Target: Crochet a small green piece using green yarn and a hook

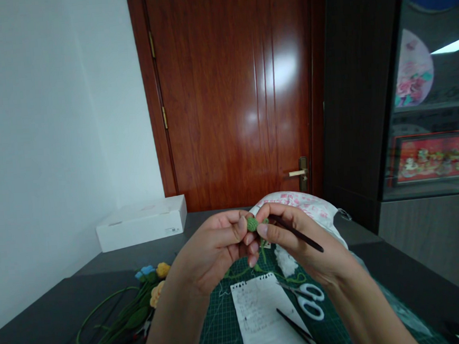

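A small green crocheted piece (251, 224) is raised above the mat, between my two hands. The thumb and fingers of my left hand (219, 241) pinch it from the left side. In my right hand (302, 238) lies a dark-handled crochet hook (304, 238), slanting down to the right. My right thumb and index finger meet at the piece's right edge; the hook's tip is hidden there. Green yarn (297, 279) trails below onto the mat. Under my hands are a handwritten notebook sheet (260, 318), white-handled scissors (311, 302) and a tuft of white stuffing (286, 261).
A green cutting mat (217, 342) covers the dark table's middle. Dark tweezers (295, 327) lie across the sheet. Crocheted flowers (163, 270) with long green stems and red-marked pliers (141, 332) are at left. Behind stand a white box (142, 227) and a pink-patterned white bag (315, 207).
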Demonstrator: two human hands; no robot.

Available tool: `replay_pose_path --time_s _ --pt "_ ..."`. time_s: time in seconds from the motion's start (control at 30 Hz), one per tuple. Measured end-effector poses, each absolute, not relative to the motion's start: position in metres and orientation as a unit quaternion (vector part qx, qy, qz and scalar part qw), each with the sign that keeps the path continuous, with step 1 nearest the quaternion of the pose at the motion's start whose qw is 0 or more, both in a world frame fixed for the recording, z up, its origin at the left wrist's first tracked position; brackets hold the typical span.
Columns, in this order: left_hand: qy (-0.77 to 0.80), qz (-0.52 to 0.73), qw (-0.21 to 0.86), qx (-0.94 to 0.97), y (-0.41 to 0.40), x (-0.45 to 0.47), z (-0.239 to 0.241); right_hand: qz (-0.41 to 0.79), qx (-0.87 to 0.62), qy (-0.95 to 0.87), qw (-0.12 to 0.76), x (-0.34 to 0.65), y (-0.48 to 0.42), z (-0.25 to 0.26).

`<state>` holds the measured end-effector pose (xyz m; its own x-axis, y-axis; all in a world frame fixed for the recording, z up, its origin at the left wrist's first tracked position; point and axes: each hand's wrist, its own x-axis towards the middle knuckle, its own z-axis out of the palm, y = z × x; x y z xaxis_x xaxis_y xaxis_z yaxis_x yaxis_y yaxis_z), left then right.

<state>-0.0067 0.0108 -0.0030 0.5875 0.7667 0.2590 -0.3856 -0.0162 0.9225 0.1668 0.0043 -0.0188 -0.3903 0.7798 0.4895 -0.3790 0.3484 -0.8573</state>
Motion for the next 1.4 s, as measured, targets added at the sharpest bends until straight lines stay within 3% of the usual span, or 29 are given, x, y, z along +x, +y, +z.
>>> replay_pose_path --time_s 0.67,1.4 --pt "0.161 0.425 0.677 0.579 0.011 -0.008 -0.002 0.542 -0.123 -0.641 0.529 0.163 0.002 -0.017" --pt "0.188 0.46 0.585 0.641 0.004 -0.011 0.003 0.515 -0.152 -0.667 0.517 0.166 0.001 -0.011"
